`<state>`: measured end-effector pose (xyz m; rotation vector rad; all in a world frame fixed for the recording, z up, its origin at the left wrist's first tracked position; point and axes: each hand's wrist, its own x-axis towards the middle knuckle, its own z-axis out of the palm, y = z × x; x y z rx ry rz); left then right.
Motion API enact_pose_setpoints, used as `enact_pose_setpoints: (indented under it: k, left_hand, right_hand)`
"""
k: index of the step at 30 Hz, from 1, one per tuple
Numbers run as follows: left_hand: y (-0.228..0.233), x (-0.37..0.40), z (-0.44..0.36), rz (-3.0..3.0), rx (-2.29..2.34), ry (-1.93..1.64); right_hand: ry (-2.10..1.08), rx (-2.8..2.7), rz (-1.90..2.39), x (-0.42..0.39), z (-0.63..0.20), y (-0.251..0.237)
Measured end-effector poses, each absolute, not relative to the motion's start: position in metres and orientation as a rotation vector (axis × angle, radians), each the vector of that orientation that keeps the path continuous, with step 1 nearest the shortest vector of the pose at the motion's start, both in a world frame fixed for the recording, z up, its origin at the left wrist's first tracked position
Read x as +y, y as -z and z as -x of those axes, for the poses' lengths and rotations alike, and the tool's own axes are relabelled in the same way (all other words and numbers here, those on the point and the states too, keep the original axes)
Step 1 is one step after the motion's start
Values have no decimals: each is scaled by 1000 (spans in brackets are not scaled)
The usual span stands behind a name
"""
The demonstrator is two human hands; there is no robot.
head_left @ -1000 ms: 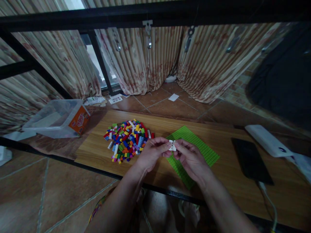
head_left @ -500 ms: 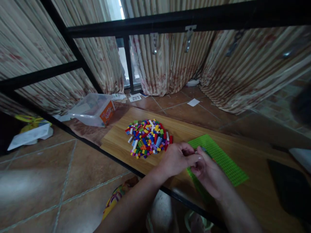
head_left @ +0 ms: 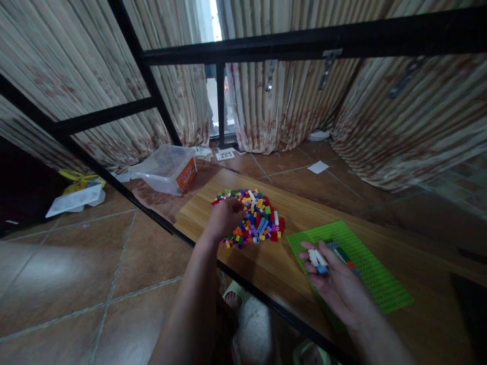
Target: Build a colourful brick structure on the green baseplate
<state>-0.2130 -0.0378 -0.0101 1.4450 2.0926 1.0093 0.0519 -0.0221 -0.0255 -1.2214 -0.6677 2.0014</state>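
Head view: our left hand (head_left: pixel 224 219) rests, fingers curled, on the near edge of the brick pile (head_left: pixel 255 221) (mixed colours, small studded pieces) on the wooden table (head_left: pixel 266 263); whether it grips a brick we cannot tell. Our right hand (head_left: pixel 335 284) holds joined white bricks (head_left: pixel 316 259) loosely over the green baseplate (head_left: pixel 365 268).

Left hand (head_left: pixel 224 217) on the brick pile (head_left: pixel 253 218) — right hand (head_left: pixel 335 284) holds white bricks (head_left: pixel 316 257).

A low wooden table (head_left: pixel 289 263) w/ a black front edge carries a pile of small multicolour bricks (head_left: pixel 253 218) toward its far left and a flat green baseplate (head_left: pixel 365 268) to the right, while just off its far-left corner a clear plastic tub (head_left: pixel 167 167) sits on the tile floor (head_left: pixel 76 284).
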Motion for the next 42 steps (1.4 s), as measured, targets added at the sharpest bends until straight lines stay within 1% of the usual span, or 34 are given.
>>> enact_pose_setpoints:
  k: [4,8,18,28,32,37,42]
  left_hand:
    - [9,-44,220,-1469,2164,-892]
    - [9,-41,208,-1568,2074,-816]
    - [15,-34,193,-1559,1991,-897]
    - [23,-6,191,-1619,2166,-738]
    - [26,4,200,-1487,2343,-803]
    - [22,3,213,-1340,2442,-859]
    - [28,2,223,-1281,2524,-863]
  right_hand:
    - [-1972,-808,1181,-27,-41,31]
    - [-1974,-849,1101,-32,-25,39]
    - [-1813,-819,1058,-31,9,49]
    - [-1723,-976,1047,-33,27,61]
    - [-1741,-954,1000,-34,26,57]
    - [-1778,-939,987,-33,25,52]
    - [-1688,-940,1064,-32,19,49]
